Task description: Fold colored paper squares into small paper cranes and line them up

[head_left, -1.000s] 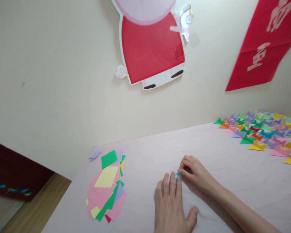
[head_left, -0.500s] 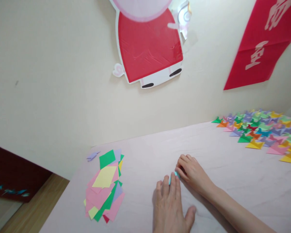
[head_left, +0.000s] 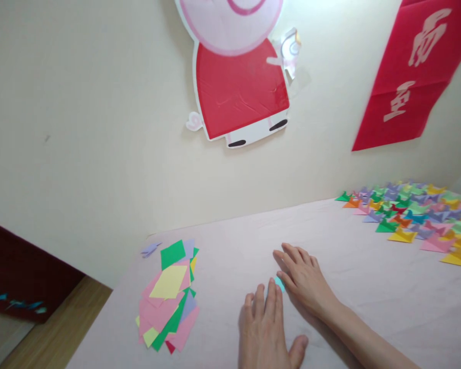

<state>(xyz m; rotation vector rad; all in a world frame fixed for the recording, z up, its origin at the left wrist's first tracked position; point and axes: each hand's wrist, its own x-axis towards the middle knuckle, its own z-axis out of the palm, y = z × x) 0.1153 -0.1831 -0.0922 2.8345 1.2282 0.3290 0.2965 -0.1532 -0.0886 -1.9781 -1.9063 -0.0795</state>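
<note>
A small piece of light blue paper [head_left: 279, 284] lies on the pale pink tabletop between my hands, mostly covered by fingers. My left hand [head_left: 263, 325] rests palm down at the bottom of the view. Its fingers stretch forward, two fingertips on the paper's near left side, and its thumb sticks out to the right. From the right comes my right hand [head_left: 301, 279], fingers extended and slightly apart. Its thumb tip is at the paper's right edge. Whether the paper is folded cannot be made out.
Left of my hands lies a loose pile of coloured paper sheets [head_left: 169, 302], with a small purple folded paper [head_left: 151, 249] behind it. Rows of folded paper figures [head_left: 403, 234] stand at the far right. Behind the table rises a wall with a cartoon cutout [head_left: 242, 92] and red banner [head_left: 407, 87].
My right hand's fingers, curled before, have straightened out over the table, and more of the blue paper shows. My left hand stays nearly in place. The view has tilted up slightly.
</note>
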